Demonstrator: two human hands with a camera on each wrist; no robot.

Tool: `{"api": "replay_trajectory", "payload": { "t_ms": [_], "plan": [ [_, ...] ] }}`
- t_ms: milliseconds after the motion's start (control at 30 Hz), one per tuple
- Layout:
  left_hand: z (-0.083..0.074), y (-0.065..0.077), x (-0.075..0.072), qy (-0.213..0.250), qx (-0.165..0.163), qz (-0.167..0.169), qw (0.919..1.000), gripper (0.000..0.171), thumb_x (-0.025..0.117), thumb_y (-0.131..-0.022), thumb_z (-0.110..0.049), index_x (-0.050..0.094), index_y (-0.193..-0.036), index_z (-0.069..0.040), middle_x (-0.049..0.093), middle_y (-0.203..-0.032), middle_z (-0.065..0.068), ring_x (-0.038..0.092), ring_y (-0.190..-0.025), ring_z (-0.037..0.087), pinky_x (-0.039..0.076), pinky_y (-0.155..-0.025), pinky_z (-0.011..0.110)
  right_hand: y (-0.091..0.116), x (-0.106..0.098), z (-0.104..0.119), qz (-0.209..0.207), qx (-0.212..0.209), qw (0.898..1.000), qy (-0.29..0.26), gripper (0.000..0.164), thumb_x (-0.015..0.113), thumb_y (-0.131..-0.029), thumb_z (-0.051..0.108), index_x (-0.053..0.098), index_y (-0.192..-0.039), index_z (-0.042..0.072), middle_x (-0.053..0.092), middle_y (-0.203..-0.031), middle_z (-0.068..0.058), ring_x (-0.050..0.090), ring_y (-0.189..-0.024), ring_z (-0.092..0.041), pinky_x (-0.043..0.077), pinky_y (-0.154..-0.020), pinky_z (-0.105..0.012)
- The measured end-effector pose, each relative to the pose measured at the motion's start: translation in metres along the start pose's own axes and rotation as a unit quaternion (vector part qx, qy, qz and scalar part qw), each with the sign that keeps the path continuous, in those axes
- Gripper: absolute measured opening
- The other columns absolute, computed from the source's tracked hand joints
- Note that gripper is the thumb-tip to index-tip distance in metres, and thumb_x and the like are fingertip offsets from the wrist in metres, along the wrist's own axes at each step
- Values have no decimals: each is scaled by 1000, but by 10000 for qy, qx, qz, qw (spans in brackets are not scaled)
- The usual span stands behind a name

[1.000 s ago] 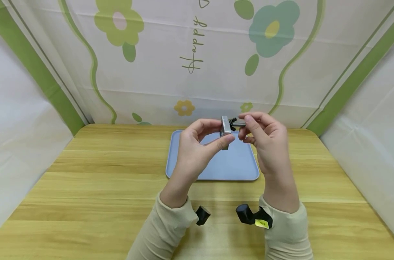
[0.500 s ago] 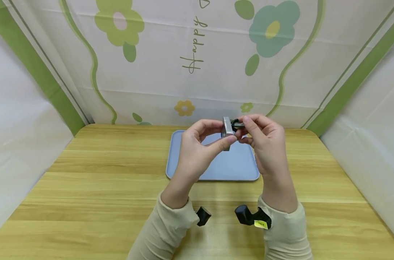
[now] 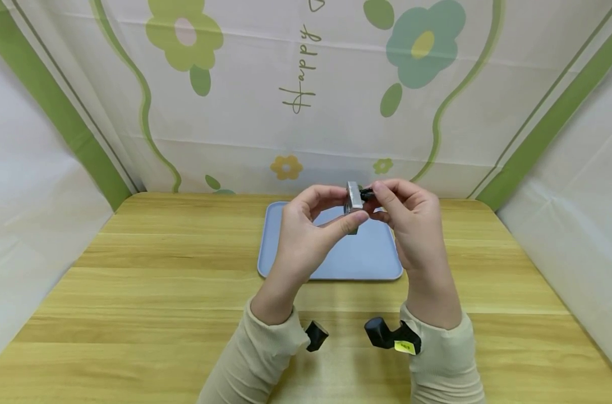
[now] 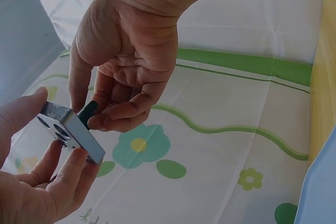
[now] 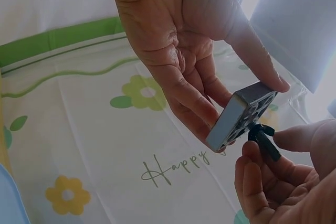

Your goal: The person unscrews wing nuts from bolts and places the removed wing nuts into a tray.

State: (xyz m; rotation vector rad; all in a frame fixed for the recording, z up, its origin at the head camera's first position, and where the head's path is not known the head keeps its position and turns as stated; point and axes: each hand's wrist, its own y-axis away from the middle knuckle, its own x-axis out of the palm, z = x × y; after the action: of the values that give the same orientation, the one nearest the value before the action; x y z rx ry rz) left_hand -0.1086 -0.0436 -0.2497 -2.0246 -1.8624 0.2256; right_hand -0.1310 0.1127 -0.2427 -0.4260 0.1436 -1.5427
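My left hand (image 3: 306, 235) grips a small silver metal block (image 3: 353, 196) by its edges, thumb below and fingers above. Holes show in the block's face in the left wrist view, and its other side looks hollowed in the right wrist view. Out of that side sticks a threaded bolt (image 5: 271, 149), with a black wing nut (image 5: 260, 130) on it close to the block. The right hand (image 3: 412, 219) has its thumb and fingers curled at the wing nut. In the head view these fingers hide most of the bolt. Both hands are held up over a light blue tray (image 3: 356, 264).
The tray lies on a wooden table (image 3: 174, 314) near its back edge. Behind stands a white cloth backdrop (image 3: 245, 112) with printed flowers, and pale side panels flank the table. A black camera mount sits on each wrist.
My right hand has shifted left along the bolt, its fingers moving from the bolt's outer end to the wing nut. The left hand and block have moved only slightly right.
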Motion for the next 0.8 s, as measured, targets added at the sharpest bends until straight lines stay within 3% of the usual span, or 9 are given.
{"api": "replay_trajectory", "payload": {
  "t_ms": [367,800],
  "plan": [
    [1,0,-1,-2,40,-64,10000,32,79,-82,1,65,-111,3,68,-115,17,66,-111,21,60,-92,30,0,-2,0,312,-213,9992,-156,23,61,-95,-3,78,-87,10,74,-86,1,72,-80,-10,62,-78,-23],
    [-1,1,-2,28,-4,-42,10000,32,79,-82,0,66,-110,1,68,-114,16,66,-110,20,61,-92,31,1,-7,1,610,-485,9968,-191,23,63,-90,-12,77,-97,5,72,-96,-3,65,-83,-11,58,-78,-20]
  ]
}}
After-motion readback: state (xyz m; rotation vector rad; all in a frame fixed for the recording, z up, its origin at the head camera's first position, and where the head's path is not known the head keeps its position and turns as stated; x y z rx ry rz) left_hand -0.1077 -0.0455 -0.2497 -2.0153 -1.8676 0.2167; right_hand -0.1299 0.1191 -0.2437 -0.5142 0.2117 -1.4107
